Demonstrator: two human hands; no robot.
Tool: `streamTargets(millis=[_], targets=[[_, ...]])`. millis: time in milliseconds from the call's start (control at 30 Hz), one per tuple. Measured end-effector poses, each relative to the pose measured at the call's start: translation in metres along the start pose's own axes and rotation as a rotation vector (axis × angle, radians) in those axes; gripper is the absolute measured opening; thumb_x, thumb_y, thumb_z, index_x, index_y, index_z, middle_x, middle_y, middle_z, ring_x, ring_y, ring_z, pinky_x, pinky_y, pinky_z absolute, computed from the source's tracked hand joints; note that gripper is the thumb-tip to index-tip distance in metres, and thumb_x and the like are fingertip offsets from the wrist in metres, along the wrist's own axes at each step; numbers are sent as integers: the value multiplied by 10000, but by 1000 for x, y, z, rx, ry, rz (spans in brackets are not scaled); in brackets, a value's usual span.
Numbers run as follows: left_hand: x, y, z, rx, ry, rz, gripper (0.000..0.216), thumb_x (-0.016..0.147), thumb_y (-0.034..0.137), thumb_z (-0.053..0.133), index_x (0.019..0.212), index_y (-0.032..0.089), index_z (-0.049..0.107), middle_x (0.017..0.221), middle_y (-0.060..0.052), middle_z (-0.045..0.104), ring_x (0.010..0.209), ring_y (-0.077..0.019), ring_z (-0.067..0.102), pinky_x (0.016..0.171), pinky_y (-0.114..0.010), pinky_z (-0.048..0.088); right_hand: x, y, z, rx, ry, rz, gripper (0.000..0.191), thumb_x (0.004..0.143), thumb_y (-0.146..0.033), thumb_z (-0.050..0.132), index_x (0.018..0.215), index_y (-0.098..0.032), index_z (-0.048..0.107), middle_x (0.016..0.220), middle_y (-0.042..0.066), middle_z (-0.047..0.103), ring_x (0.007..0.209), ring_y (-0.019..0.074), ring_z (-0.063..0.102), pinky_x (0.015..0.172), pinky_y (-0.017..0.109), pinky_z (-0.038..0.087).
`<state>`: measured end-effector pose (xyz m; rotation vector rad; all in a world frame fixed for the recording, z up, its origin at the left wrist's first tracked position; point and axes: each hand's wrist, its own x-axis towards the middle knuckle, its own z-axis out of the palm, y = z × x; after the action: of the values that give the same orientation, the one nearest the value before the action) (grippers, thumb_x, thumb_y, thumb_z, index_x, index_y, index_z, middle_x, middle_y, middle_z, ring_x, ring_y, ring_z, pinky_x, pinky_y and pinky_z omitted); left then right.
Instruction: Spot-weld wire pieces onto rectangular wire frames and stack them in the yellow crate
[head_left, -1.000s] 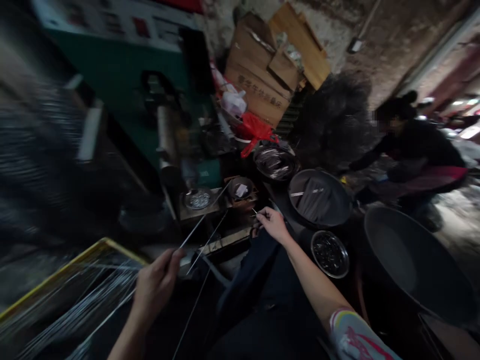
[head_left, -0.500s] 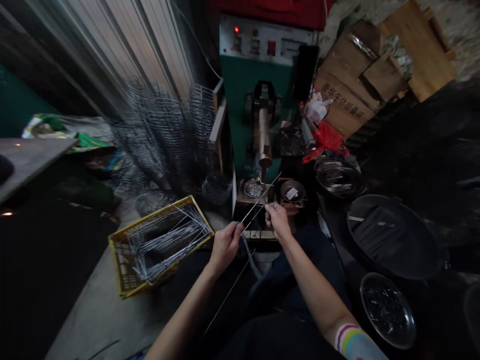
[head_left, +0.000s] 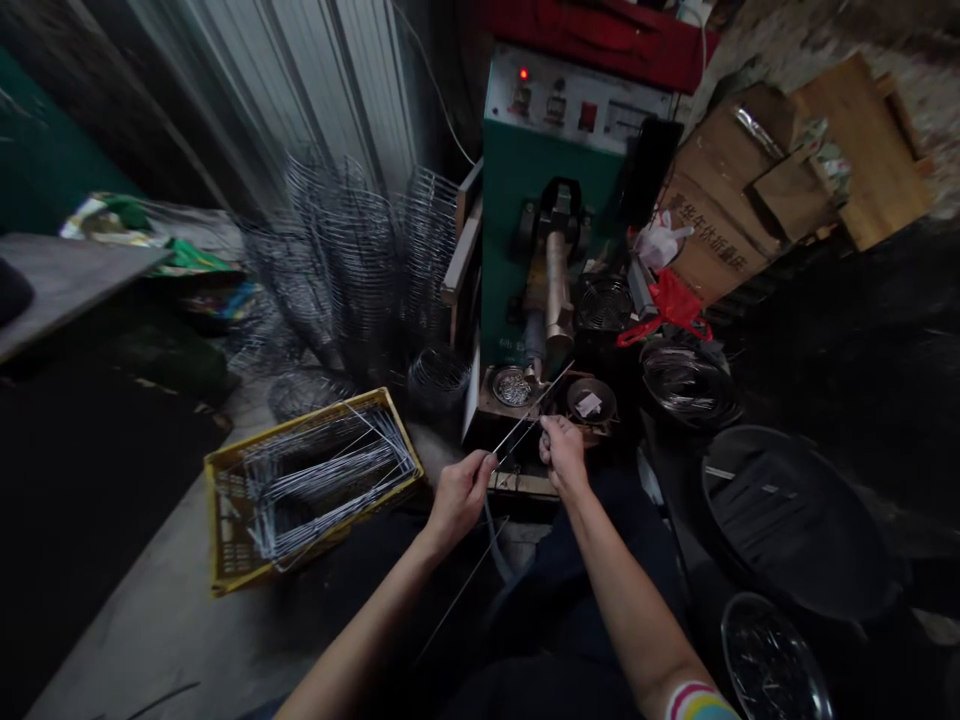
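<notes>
My left hand [head_left: 461,495] is closed around a thin metal wire [head_left: 529,412], whose straight length slants up and right to the front of the machine. A second thin strand runs alongside it to the fingertips of my right hand [head_left: 562,452], which are pinched on it. Below my left hand another length of wire [head_left: 465,588] slopes down toward my lap; whether it joins the held piece is hidden. Just beyond my hands, a green machine [head_left: 502,220] with a metal arm [head_left: 557,290] stands above a small dish of metal bits [head_left: 512,388].
Left of me a yellow crate [head_left: 217,530] holds several bent wire frames. Stacked wire baskets [head_left: 356,250] stand behind it. A second small dish [head_left: 600,412] sits beside the machine. To the right are a wide black pan [head_left: 802,530], a clear bowl [head_left: 772,660] and a cardboard box [head_left: 720,220].
The view has shifted, so the machine sits lower and farther right. Both hands keep the wire in nearly the same pose before the machine.
</notes>
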<state>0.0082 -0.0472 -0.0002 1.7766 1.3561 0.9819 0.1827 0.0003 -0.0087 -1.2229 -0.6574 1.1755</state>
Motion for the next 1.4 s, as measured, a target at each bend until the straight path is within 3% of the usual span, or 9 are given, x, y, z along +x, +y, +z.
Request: streamTargets(millis=[467, 1167, 1400], targets=[[16, 10, 5, -13, 46, -3, 345, 975, 388, 397, 831, 182, 633, 664, -6, 622, 613, -150, 574, 608, -245, 374, 20, -14, 3, 89, -39, -15, 294, 669, -382, 717, 681, -198, 488, 403, -125, 383, 290, 24, 279, 300, 146, 160], [17, 15, 10, -89, 42, -16, 363, 975, 396, 383, 826, 175, 629, 671, -15, 607, 618, -153, 550, 602, -248, 365, 18, -19, 5, 112, -91, -35, 260, 662, -337, 734, 717, -183, 532, 418, -123, 395, 294, 17, 279, 313, 146, 161], [24, 15, 10, -74, 72, -2, 357, 962, 397, 391, 805, 178, 626, 573, 24, 485, 535, -136, 450, 556, -248, 320, 24, -26, 8, 104, -101, -28, 273, 635, -335, 751, 697, -183, 534, 418, -123, 388, 298, 15, 283, 312, 149, 157]])
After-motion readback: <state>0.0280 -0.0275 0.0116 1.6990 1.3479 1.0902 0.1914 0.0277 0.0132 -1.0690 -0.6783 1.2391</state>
